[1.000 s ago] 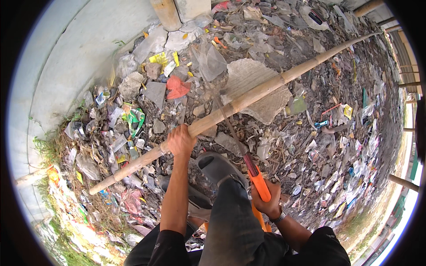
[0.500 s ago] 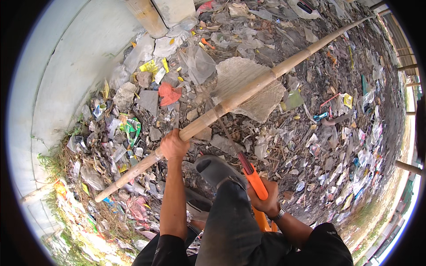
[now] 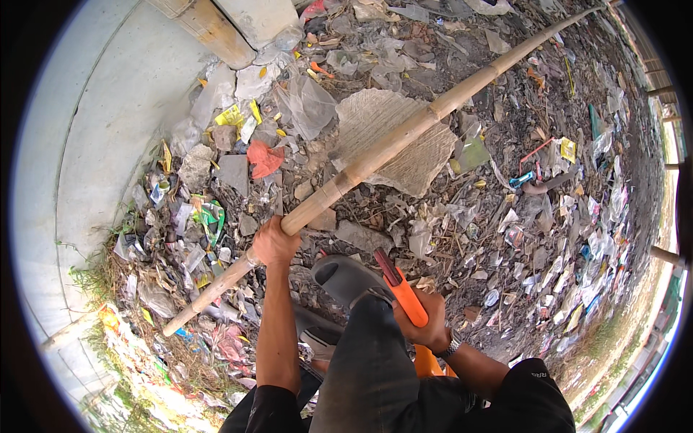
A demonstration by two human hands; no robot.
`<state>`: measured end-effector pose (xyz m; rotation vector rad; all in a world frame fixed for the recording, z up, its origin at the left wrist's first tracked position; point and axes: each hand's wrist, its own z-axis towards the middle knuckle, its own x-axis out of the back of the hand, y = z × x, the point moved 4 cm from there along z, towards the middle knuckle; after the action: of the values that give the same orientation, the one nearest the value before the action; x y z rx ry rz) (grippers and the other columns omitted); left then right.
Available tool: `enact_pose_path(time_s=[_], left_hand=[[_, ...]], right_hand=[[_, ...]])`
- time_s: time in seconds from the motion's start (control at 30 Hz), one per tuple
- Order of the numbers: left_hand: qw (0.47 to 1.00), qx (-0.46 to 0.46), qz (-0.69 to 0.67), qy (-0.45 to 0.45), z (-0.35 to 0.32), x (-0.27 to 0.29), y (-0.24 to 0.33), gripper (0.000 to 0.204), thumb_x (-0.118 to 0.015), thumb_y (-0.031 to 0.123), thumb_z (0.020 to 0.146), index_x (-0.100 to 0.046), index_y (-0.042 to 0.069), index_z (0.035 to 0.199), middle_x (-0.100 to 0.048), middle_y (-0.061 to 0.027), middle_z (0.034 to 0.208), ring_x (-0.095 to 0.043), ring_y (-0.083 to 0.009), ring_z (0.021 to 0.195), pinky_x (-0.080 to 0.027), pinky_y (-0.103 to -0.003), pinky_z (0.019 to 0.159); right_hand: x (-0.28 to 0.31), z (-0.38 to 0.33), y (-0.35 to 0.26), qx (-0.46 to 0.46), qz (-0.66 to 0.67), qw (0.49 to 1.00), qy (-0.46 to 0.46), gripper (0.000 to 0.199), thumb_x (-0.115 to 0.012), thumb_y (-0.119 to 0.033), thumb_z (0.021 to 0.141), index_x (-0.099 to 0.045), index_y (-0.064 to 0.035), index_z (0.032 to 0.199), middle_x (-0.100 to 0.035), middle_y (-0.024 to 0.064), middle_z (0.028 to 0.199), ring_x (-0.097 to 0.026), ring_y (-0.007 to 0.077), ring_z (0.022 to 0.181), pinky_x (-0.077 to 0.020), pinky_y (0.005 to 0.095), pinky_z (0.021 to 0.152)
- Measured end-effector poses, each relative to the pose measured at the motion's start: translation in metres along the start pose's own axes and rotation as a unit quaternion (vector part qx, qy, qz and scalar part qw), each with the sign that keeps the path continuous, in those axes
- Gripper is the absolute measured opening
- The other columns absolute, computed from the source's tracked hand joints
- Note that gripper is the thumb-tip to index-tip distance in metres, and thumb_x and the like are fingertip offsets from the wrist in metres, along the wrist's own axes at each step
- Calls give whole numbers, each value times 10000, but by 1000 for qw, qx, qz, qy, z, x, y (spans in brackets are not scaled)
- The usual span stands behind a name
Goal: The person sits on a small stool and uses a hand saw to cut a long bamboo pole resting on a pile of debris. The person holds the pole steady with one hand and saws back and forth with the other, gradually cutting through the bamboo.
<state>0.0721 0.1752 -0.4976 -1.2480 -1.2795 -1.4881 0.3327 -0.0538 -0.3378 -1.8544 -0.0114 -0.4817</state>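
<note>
A long bamboo pole [image 3: 393,148] slants from the lower left to the far upper right. Its near part passes over the rubbish, above a flat broken concrete slab [image 3: 368,119]. My left hand [image 3: 276,242] is closed round the pole near its lower end. My right hand [image 3: 426,321] grips the orange handle of a hand saw [image 3: 410,299], beside my raised right knee. The saw's dark red front part points up and left toward the pole, apart from it. I cannot make out the blade now.
My grey shoe [image 3: 346,280] stands below the pole. Plastic scraps, stones and a red rag-like piece [image 3: 265,159] litter the ground. A pale wall [image 3: 94,130] rises at left, with a bamboo post [image 3: 213,36] beside it. Something orange [image 3: 427,361] lies under my right wrist.
Half a second ago the saw's blade showed against the pole; now it is not visible there. The handle has shifted slightly left. My left hand keeps its hold, and the whole view has shifted slightly.
</note>
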Motion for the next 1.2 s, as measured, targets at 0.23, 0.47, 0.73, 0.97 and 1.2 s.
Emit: enact_pose_path(time_s=[0.23,0.47,0.73,0.97,1.2], left_hand=[[997,36,14,-66,7,6,2,240,-783,297,762,-713,119,907,-767,-162,887,-744,-400,837,-590,-527,761],[993,50,26,-105,9,2,-4,261,-727,311,791,-734,110,958,-778,-174,933,-756,-410,868,-607,-520,790],[994,51,9,-93,7,2,-2,260,-712,285,794,-728,98,973,-782,-157,963,-760,-393,887,-603,-506,809],[999,51,4,-14,-16,1,12,203,-747,226,771,-705,103,927,-771,-105,947,-746,-323,935,-568,-447,850],[1000,16,11,-7,1,-7,-4,214,-729,202,758,-705,96,942,-760,-99,956,-737,-332,942,-559,-443,863]], right_hand=[[2,-21,-14,-40,-14,998,-42,154,-784,-146,894,-713,-11,919,-672,98,670,-664,233,525,-520,343,540],[8,-61,-26,-85,-70,992,-54,171,-787,-157,896,-695,-13,902,-686,118,695,-680,276,548,-533,372,545],[16,-95,-40,-124,-91,988,-32,144,-769,-139,876,-701,-18,914,-699,126,704,-723,275,591,-561,375,572],[-41,30,-16,-38,-34,997,65,123,-745,-84,874,-679,20,881,-641,114,650,-611,213,530,-492,339,549],[-52,48,-23,34,-71,994,73,144,-753,-104,903,-676,11,862,-616,127,632,-598,237,515,-488,355,541]])
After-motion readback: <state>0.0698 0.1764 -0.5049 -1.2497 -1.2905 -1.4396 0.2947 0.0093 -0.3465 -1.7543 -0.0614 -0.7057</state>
